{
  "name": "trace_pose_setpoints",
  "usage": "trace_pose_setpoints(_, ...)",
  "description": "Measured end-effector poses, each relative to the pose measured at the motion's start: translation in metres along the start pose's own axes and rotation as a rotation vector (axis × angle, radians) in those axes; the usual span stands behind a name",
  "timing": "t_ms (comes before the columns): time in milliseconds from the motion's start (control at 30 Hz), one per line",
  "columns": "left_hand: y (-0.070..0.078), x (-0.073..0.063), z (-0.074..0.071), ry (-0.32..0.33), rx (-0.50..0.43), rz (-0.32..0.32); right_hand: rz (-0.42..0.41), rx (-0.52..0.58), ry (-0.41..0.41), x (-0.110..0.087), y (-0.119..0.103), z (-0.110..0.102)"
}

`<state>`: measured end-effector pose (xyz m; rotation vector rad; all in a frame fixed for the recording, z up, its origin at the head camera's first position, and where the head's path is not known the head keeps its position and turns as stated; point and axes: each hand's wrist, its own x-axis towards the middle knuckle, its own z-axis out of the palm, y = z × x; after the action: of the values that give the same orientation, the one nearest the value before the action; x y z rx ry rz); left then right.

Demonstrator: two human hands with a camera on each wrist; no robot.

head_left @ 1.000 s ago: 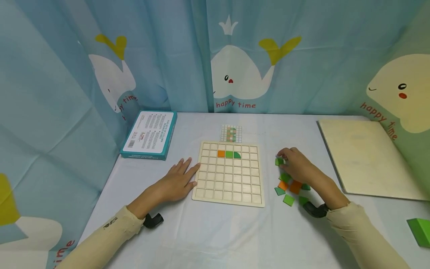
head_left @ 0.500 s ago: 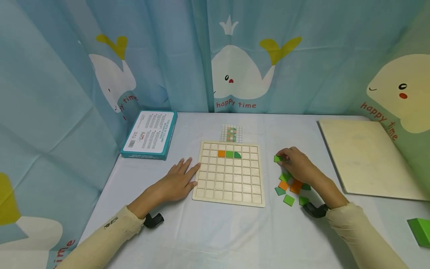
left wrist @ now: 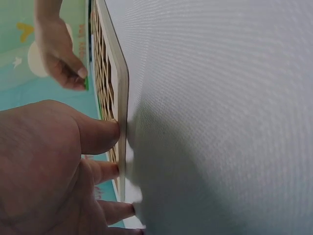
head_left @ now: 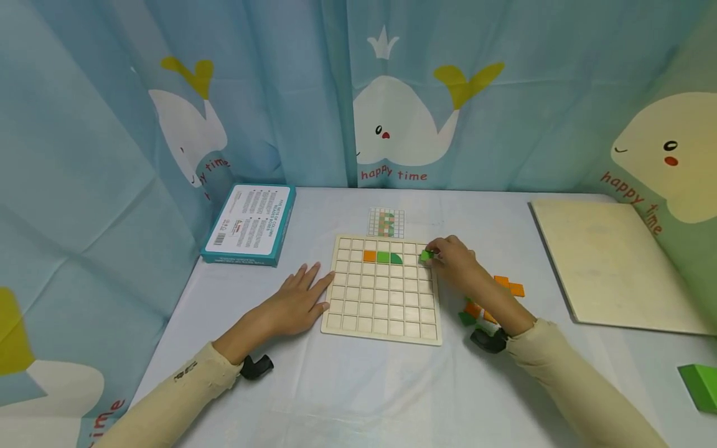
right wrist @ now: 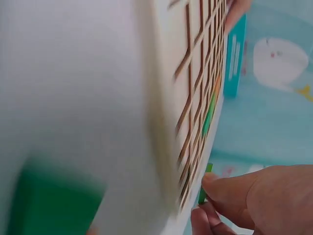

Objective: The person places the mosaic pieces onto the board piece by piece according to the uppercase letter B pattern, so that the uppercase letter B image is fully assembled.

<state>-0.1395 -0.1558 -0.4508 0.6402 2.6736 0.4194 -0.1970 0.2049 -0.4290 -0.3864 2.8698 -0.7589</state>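
Note:
In the head view, my left hand lies with fingers spread at the left edge of a pale wooden grid board. Its thumb and fingertips touch that edge in the left wrist view. Over the board's upper right cells, my right hand pinches a small green tile between thumb and fingers; the right wrist view shows the tile edge-on. One upper row of the board holds an orange square tile, a light green square tile and a dark green quarter-circle tile.
A printed pattern card lies behind the board. Loose orange tiles and green ones lie partly hidden under the right forearm. A teal box stands left, a plain wooden panel right, and a green block far right.
My right hand has lifted the green tile from beside the loose pile and carried it left over the board's right edge. The left hand has stayed in place.

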Motion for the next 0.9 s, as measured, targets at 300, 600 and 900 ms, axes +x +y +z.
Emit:
trace_pose_setpoints(300, -0.001, 0.001, 0.0, 0.003, 0.017, 0.008, -0.094, -0.031, -0.076, 0.014, -0.053, 0.03)
trace_pose_setpoints(600, -0.002, 0.002, 0.001, 0.001, 0.025, 0.008, -0.171, -0.053, -0.081, 0.024, -0.074, 0.046)
trace_pose_setpoints(900, -0.003, 0.002, 0.001, -0.001, 0.023, 0.016, -0.236, -0.077, -0.048, 0.026, -0.078, 0.056)
